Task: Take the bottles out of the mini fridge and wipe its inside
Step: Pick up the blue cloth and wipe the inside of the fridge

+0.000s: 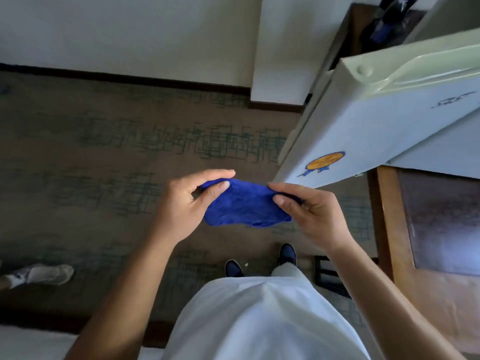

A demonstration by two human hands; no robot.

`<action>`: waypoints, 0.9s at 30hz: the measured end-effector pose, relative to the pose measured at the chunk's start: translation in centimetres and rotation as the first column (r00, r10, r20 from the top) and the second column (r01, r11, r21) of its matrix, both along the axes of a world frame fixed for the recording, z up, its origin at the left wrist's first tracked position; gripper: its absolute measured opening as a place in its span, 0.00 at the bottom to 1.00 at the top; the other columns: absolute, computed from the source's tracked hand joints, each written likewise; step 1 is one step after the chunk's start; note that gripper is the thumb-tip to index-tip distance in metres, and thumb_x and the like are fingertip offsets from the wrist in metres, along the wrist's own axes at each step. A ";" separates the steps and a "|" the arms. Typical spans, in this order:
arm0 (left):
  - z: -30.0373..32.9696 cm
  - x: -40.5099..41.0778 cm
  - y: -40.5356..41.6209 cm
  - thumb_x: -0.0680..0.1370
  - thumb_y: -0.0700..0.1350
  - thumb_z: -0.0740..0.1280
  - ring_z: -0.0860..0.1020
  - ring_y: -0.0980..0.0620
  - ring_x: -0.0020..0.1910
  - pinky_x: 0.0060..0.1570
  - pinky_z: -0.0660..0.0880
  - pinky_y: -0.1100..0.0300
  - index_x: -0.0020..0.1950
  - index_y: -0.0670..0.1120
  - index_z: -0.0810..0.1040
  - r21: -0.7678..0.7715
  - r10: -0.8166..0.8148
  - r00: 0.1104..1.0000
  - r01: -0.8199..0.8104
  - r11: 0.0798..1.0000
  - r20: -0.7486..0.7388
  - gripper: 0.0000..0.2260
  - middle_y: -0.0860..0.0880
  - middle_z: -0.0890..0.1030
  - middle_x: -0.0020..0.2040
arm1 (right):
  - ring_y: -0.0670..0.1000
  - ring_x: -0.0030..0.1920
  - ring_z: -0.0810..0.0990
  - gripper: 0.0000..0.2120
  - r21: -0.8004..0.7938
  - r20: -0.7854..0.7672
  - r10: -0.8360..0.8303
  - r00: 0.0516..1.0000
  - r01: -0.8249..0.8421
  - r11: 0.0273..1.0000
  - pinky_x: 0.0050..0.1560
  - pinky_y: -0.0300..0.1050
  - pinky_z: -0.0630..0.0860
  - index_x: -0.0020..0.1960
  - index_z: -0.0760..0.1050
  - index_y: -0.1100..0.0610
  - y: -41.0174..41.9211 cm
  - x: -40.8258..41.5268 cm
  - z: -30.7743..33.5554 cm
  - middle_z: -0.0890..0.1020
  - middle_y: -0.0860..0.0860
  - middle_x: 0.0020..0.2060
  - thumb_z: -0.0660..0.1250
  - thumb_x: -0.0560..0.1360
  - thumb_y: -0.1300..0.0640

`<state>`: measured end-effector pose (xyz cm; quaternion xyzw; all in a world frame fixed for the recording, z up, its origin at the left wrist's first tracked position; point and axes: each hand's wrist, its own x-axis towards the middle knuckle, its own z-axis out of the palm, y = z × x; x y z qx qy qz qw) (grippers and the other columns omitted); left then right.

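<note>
A blue cloth (244, 203) hangs stretched between both my hands above the carpet. My left hand (189, 203) pinches its left edge and my right hand (304, 206) pinches its right edge. The white mini fridge door (376, 126) stands open at the upper right, with a gold and blue sticker (324, 161) on its front. Dark bottles with blue labels (387, 22) show at the top right, behind the door. The fridge's inside is hidden from this angle.
Patterned brown carpet (104, 165) covers the floor. A wooden cabinet (415, 229) is at the right. Another person's white shoe (44, 275) is at the lower left. A white wall with dark baseboard (130, 76) runs along the top.
</note>
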<state>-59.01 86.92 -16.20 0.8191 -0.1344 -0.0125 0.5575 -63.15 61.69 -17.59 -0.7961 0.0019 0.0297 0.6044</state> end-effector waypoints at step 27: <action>1.1 26.1 17.7 0.79 0.39 0.72 0.84 0.63 0.55 0.55 0.77 0.70 0.56 0.55 0.84 -0.084 0.140 0.990 -0.138 0.987 0.022 0.11 0.67 0.85 0.51 | 0.34 0.57 0.82 0.12 -0.084 0.258 -0.112 0.960 0.138 0.987 0.57 0.29 0.75 0.60 0.82 0.47 20.1 26.8 0.0 0.83 0.35 0.53 0.72 0.79 0.60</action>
